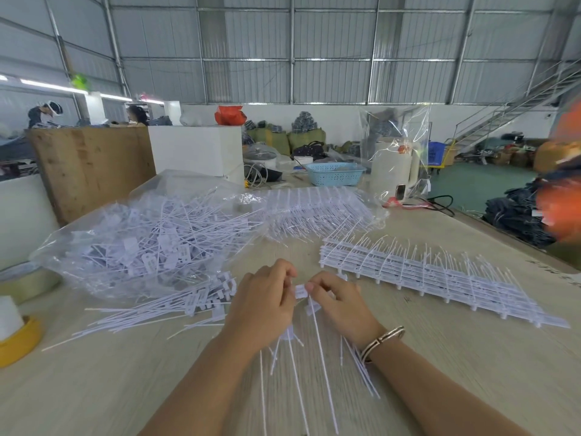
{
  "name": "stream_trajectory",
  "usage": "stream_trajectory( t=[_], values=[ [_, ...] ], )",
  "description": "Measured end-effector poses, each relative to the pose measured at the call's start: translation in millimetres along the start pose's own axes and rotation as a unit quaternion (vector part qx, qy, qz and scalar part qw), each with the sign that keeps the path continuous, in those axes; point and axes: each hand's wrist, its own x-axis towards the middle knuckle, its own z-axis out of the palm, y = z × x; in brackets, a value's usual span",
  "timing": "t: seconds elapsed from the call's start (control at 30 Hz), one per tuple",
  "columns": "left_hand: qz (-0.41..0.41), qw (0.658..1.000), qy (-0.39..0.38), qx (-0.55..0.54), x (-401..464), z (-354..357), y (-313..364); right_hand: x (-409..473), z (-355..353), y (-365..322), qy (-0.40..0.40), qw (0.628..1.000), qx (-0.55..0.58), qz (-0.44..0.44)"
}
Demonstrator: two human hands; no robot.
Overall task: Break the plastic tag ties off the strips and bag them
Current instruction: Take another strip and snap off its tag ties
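Observation:
My left hand (262,305) and my right hand (338,305) meet over the middle of the wooden table (456,366), both closed on one strip of white tag ties (300,292). Its thin tails fan down toward me between my wrists. Loose broken-off ties (151,313) lie in a pile to the left of my left hand. A clear plastic bag (138,243) full of ties sits behind that pile. A stack of whole strips (434,278) lies to the right of my right hand, and more strips (317,212) lie in a clear bag farther back.
A yellow-based spool (14,335) and a tape roll (22,278) sit at the left edge. Behind are a blue basket (334,173), a white kettle in plastic (394,166), a white box (196,149) and a plywood board (91,165). People work at the far left.

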Motion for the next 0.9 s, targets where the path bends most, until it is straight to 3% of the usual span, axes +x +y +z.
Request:
stream_trajectory(
  t=[0.1,0.2,0.33,0.43,0.57,0.73,0.9],
  values=[
    [-0.026,0.998,0.004,0.053,1.6,-2.0,-4.7,-0.1,-4.6,2.6,0.031,0.999,0.034,0.020],
    [-0.049,0.999,-0.001,0.000,0.9,-3.9,-2.9,-0.7,-6.5,4.6,0.014,0.997,0.071,0.019],
    [-0.014,1.000,-0.006,-0.010,0.7,-4.0,4.8,-2.1,-4.4,2.3,-0.025,0.992,0.123,-0.007],
    [-0.028,0.995,-0.008,-0.090,1.2,-0.2,4.8,-3.1,-3.3,0.9,-0.043,0.989,0.143,-0.021],
    [-0.100,0.975,-0.037,-0.194,1.4,6.3,2.3,-3.8,-5.4,0.9,-0.043,0.981,0.186,-0.033],
    [-0.114,0.959,-0.030,-0.256,4.0,0.7,5.4,-1.9,-0.7,-2.1,-0.024,0.979,0.199,-0.043],
    [-0.206,0.897,-0.031,-0.390,3.5,2.4,14.4,-1.0,0.7,-4.3,0.006,0.971,0.228,-0.066]
  ],
)
